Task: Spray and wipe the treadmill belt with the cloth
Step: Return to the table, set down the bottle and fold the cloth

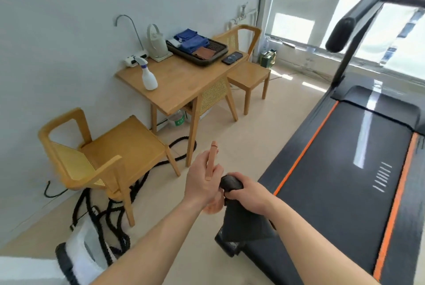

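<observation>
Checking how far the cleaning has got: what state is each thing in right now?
Spray bottle: upright on the table, untouched.
Dark cloth: bunched in the right hand, rest hanging down.
Left hand: holds a slim pinkish stick-like object.
Treadmill belt: nothing lying on it.
Phone: flat on the table, screen lit.
Tray: holds folded cloths.

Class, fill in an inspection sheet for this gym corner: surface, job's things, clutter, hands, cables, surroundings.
Surface: treadmill belt black, orange side stripes, nothing on it.
Job's things: dark cloth hangs from right hand; spray bottle stands on wooden table.
Clutter: tray of folded towels, phone, kettle.
Hands: left hand holds a slim tan object; right hand grips cloth.
Cables: black rope coiled on floor under chair.
Surroundings: white wall, window.
</observation>
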Demonstrator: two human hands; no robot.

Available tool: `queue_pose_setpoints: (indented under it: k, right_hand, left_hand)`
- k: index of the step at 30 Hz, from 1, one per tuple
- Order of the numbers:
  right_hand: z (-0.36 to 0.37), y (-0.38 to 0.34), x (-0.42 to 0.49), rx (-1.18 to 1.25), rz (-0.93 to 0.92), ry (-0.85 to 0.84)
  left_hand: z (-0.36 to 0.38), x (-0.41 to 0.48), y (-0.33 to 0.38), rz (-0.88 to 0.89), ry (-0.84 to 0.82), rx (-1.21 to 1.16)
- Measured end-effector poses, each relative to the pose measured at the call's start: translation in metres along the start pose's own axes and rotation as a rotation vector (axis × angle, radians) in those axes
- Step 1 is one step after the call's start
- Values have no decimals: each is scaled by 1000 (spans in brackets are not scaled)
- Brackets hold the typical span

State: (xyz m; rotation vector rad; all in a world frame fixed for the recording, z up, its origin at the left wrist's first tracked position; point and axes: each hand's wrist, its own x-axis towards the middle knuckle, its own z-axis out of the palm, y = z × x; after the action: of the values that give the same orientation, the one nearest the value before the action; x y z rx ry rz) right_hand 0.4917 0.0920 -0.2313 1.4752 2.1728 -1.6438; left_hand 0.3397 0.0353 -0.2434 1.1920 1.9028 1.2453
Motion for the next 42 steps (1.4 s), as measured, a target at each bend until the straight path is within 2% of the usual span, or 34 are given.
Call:
queue_pose_setpoints:
  k: [3, 8, 15, 21, 25, 33, 38, 42]
  right_hand:
    - [-20, -23, 37, -25, -23, -16]
    - [-42, -61, 107, 106, 6, 96]
    - [-61, -117, 233, 251, 45, 261]
    - [-71, -170, 365, 463, 190, 375]
    - [-81, -196, 434, 531, 253, 426]
    - [-122, -204, 517, 634, 285, 406]
    - [-165, -207, 564, 886, 340, 360]
    - [-203, -216, 603, 1142, 374, 213]
  left_hand:
    - [-18, 42, 12, 45, 57, 103]
    - [-49, 125, 24, 134, 143, 299]
    - [-94, 277, 2, 56, 104, 541]
    - [-133, 425, -61, 34, 30, 548]
    - [-143, 505, -100, 68, 51, 522]
    - [-139, 620, -151, 23, 192, 427]
    - [-126, 647, -179, -106, 227, 410]
    - [-111, 646, -191, -230, 296, 373]
